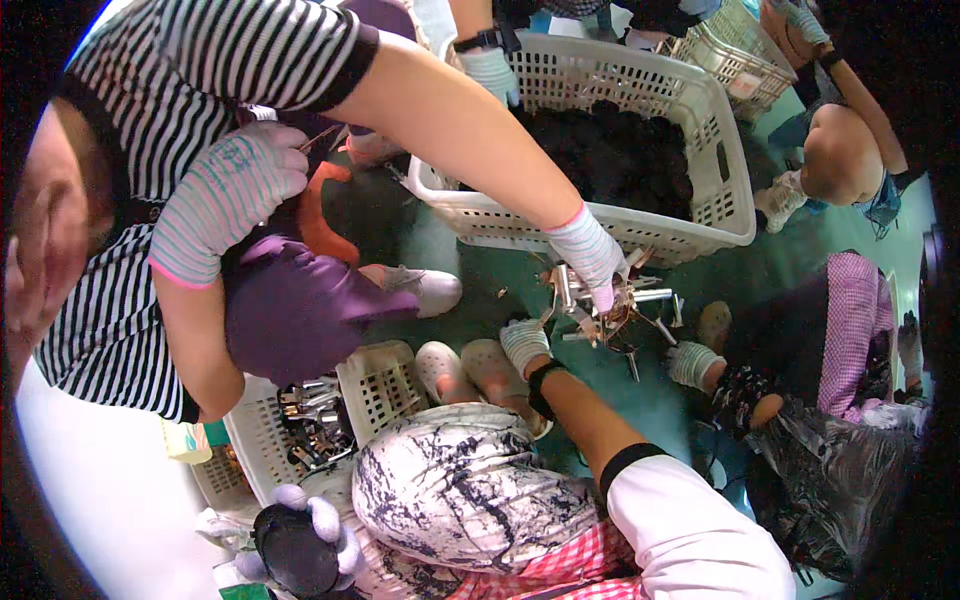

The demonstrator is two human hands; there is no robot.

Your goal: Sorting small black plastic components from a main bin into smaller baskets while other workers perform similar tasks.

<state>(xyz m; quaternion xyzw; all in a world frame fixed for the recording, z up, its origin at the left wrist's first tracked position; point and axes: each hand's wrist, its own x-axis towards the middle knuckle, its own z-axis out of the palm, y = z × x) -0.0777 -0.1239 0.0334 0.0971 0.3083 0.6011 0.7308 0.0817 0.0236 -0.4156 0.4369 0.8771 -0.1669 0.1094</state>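
My left hand (348, 550), in a grey glove, grips a dark, rounded piece (295, 548) at the lower left. Beyond my knees, my right hand (525, 345) wears a striped glove, its fingertips closed at the end of a thin metal piece (548, 306). That piece lies at the left edge of a tangled heap of metal parts (625, 300) on the green floor. A co-worker's gloved hand (592, 255) reaches into the heap from above. Another person's gloved hand (692, 364) is at its right side.
A large white basket (600, 225) of black pieces (610, 150) stands beyond the heap. Left of my legs, a smaller white basket (380, 375) stands beside loose metal parts (315, 420). A co-worker in stripes (270, 50) leans in at left. A black plastic bag (830, 470) lies at right.
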